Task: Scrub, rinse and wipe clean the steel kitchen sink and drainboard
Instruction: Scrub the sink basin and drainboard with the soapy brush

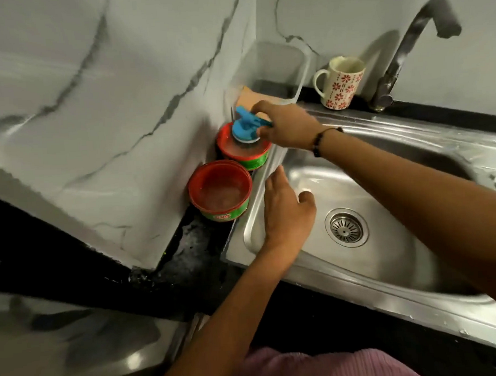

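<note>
A person's right hand (288,128) grips a blue scrubber (245,129) pressed into the far soap tub (243,152), while the left hand (285,206) rests relaxed on the sink (388,252) rim below, apparently loading soap before scrubbing the basin.

The round plastic scrubber (243,127) is bright blue. 2 round plastic soap tubs (221,190) have red rims and green sides. The ceramic mug (339,83) is cream with red flowers. The marble-look wall (92,95) is pale grey with dark veins. The steel sink (388,255) is silver.
</note>
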Motion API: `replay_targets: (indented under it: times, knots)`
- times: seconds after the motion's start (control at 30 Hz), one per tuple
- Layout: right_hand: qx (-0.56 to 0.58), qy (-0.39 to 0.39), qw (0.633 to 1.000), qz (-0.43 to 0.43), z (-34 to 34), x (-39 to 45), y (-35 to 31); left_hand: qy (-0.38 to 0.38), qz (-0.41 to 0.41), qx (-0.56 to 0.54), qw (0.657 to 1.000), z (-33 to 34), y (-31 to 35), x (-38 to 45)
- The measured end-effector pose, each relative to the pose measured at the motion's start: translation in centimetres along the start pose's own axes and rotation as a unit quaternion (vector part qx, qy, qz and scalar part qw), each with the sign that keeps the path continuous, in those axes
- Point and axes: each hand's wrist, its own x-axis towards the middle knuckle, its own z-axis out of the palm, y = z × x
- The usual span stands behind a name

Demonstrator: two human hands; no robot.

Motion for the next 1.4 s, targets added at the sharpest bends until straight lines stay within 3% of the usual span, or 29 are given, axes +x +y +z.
replay_targets:
  times: [0.13,0.33,0.6,0.73,0.83,0.9,1.0,1.17,1.23,1.33,1.4]
  knots:
    - [-0.001,-0.124,0.992,0.020,1.0,1.8,-1.8,-0.019,-0.002,0.006,1.000,-0.5,-0.1,-0.5]
    - [0.104,-0.101,0.986,0.077,2.3,2.1,-1.3,-0.035,0.000,0.001,0.999,-1.1,-0.6,-0.5]
    - [0.230,-0.018,0.967,0.107,3.3,0.1,-1.2,-0.076,-0.006,0.030,0.997,-0.9,-1.1,-0.8]
    - [0.362,0.104,0.911,0.169,1.7,-4.0,0.7,-0.098,0.025,0.056,0.993,0.8,-1.2,-0.6]
    - [0.397,0.163,0.869,0.247,0.2,-11.4,4.5,-0.158,0.046,0.063,0.984,3.5,-0.1,-1.2]
    - [0.376,0.196,0.854,0.302,0.1,-17.4,7.0,-0.188,0.061,0.057,0.979,5.3,0.8,-1.9]
    - [0.252,0.237,0.839,0.419,1.0,-26.7,10.4,-0.251,0.095,0.068,0.961,9.0,2.6,-3.8]
    - [0.066,0.157,0.810,0.562,2.5,-36.9,13.1,-0.349,0.162,0.114,0.916,14.5,4.8,-7.2]
    - [0.039,0.143,0.793,0.591,1.6,-40.0,15.4,-0.378,0.178,0.134,0.899,16.2,5.5,-8.4]
    - [0.046,0.191,0.729,0.656,-0.6,-44.6,19.6,-0.406,0.178,0.152,0.883,18.2,6.2,-10.0]
    - [0.064,0.207,0.729,0.649,-0.8,-45.7,20.1,-0.399,0.169,0.151,0.888,19.5,6.6,-10.8]
